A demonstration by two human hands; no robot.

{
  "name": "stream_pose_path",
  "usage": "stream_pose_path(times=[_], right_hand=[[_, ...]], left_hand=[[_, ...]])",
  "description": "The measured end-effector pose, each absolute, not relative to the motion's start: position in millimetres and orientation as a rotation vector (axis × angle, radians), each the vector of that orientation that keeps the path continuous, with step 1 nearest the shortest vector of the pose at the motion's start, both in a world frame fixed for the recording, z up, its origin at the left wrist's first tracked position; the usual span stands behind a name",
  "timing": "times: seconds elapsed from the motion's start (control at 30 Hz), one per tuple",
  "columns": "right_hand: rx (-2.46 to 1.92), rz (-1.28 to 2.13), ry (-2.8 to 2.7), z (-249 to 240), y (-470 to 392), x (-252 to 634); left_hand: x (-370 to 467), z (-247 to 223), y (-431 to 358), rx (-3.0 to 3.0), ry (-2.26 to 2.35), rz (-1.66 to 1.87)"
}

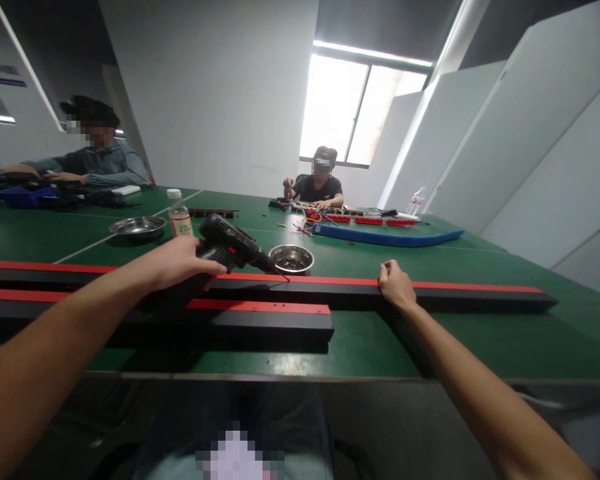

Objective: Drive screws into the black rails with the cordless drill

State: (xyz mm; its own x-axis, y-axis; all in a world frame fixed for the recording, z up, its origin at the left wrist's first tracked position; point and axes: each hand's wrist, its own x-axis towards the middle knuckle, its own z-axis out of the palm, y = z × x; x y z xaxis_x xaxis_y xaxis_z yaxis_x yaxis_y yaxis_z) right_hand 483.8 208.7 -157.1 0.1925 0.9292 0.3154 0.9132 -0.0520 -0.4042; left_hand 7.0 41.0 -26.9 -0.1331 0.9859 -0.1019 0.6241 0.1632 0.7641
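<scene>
Black power drill (233,241) sits in the left hand (180,263), fingers wrapped round its grip, bit pointing at the red top of the long far beam (340,288). The right hand (396,283), loosely curled, rests on that beam; whether it pinches anything is unclear. A shorter near beam (280,320) lies in front. Behind stand a metal bowl (291,259) of small dark pieces and a labelled bottle (180,217). The left forearm hides part of both beams.
</scene>
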Motion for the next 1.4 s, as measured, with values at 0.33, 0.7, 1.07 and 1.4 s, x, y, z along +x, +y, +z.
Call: stream_pose_path(times=[0.33, 0.7, 1.07, 1.4], right_hand=[[-1.961, 0.016, -1.755, -154.9, 199.6, 436.4], [-1.640, 0.147, -2.021, -156.6, 186.8, 326.7], [-1.598, 0.182, -2.239, -112.0, 239.9, 288.1], [-1.653, 0.271, -2.270, -133.8, 273.2, 244.3]], left_hand=[[-0.3, -77.4, 23.8, 1.205, 1.559, 1.216], [22.5, -108.8, 42.9, 0.966, 1.305, 1.301], [17.1, -125.9, 43.4, 0.937, 1.222, 1.411], [18.9, -124.8, 38.3, 0.920, 1.198, 1.409]])
